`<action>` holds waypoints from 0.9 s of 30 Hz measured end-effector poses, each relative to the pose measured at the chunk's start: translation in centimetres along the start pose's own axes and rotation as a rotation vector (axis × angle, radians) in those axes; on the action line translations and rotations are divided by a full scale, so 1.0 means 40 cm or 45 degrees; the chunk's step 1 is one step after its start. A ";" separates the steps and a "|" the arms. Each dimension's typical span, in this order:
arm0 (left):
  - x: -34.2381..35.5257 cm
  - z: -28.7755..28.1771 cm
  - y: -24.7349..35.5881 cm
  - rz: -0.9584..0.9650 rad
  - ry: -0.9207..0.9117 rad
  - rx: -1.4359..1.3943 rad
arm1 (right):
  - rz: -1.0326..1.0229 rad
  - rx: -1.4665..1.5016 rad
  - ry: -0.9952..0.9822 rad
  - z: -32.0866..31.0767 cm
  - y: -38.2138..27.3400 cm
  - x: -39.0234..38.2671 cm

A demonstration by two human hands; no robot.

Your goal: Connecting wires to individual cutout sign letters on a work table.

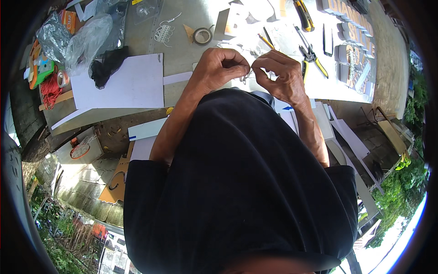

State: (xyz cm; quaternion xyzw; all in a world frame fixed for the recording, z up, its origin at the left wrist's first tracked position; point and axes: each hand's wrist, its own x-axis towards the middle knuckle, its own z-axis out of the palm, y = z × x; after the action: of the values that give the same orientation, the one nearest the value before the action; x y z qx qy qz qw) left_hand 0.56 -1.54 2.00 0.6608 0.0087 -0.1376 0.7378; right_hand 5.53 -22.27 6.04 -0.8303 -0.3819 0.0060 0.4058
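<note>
We bring our left hand [221, 68] and right hand [285, 77] together at the counter [180, 57], their fingertips nearly meeting. On both hands the fingers are pinched closed, thumb against forefinger; what lies between the tips is too small to tell. Thin wire [245, 78] shows just below that meeting point, though we cannot tell whether either pinch grips it.

Measured from our fingertips, the yellow-handled pliers [310, 57] lie near 3 o'clock, the yellow-and-black knife [304, 16] between 1 and 2, and block letters [343, 52] farther off, between 2 and 3. A tape roll [202, 36] sits at 10 o'clock. Around 9, a black cloth [107, 68] rests partly on a white sheet [132, 84].
</note>
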 end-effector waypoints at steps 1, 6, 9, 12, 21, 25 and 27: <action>-0.001 -0.002 0.009 -0.022 -0.023 0.020 | 0.067 0.053 -0.007 0.000 -0.003 0.000; 0.005 0.001 0.008 -0.013 -0.019 0.024 | 0.193 0.105 -0.015 -0.001 -0.008 -0.001; 0.001 0.003 0.010 0.037 -0.013 0.047 | 0.239 0.125 0.002 0.002 -0.011 -0.006; 0.001 0.021 0.024 -0.046 0.097 0.087 | 0.171 0.128 -0.006 -0.002 0.002 -0.004; 0.003 0.042 0.029 0.251 0.192 0.390 | 0.127 0.195 0.103 0.016 0.004 -0.006; 0.011 0.046 0.023 0.439 0.218 0.652 | 0.314 0.182 0.037 0.009 -0.010 -0.003; 0.013 0.047 0.016 0.754 0.265 0.856 | 0.585 0.421 0.042 0.021 -0.006 -0.013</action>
State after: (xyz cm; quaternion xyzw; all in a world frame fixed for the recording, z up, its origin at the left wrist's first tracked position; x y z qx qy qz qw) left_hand 0.88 -3.43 2.75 0.8479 -0.1515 0.1509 0.4852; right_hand 4.75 -21.96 5.50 -0.8177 -0.1709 0.1465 0.5298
